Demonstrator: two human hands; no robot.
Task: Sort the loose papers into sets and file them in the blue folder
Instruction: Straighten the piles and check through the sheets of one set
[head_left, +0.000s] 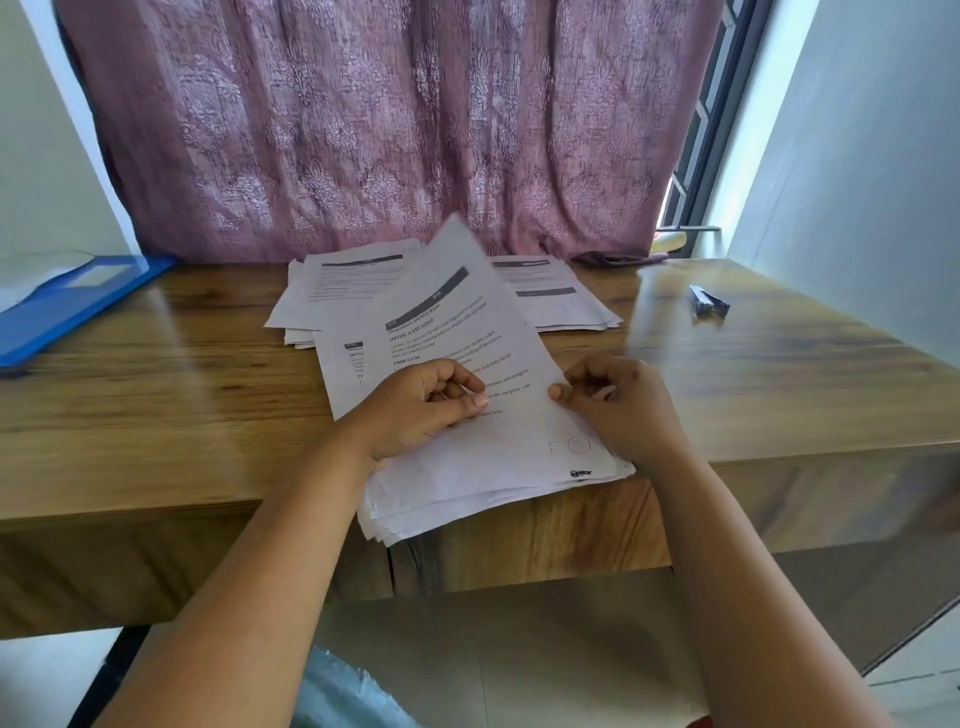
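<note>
The near stack of papers (483, 483) overhangs the desk's (182, 395) near edge. The left hand (421, 410) rests on it with fingers curled, pinching the top sheet (457, 322), which lifts at its far end; the right hand (618, 405) pinches that sheet's right edge. Going left to right across the far side — the blue folder (67, 301) at the far left corner, two more paper piles (332, 291) (556, 296) by the curtain (363, 124), and a small dark object (709, 302) at the right.
</note>
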